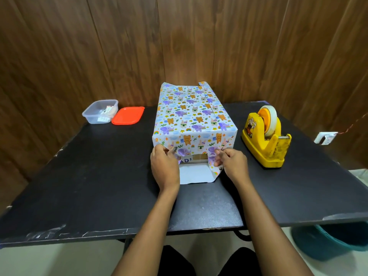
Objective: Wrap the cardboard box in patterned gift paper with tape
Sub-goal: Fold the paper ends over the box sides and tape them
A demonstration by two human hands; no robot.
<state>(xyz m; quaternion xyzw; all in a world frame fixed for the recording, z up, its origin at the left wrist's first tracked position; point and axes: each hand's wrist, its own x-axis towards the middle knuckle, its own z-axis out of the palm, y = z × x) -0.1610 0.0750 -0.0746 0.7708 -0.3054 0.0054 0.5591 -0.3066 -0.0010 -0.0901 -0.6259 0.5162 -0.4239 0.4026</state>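
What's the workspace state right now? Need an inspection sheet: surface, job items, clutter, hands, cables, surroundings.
Surface: black table, scuffed along the near edge.
Job's things: cardboard box bare at the near end, top and sides covered by gift paper; bottom flap lies white side up on the table; yellow tape dispenser to the right, apart from the box.
Clutter: clear container with red lid beside it, far left.
Hands: left hand and right hand each pinch the paper at a near-end corner.
Cables: thin red wire by a white wall socket, off the table.
Surroundings: wood-panel wall; teal bin on the floor.
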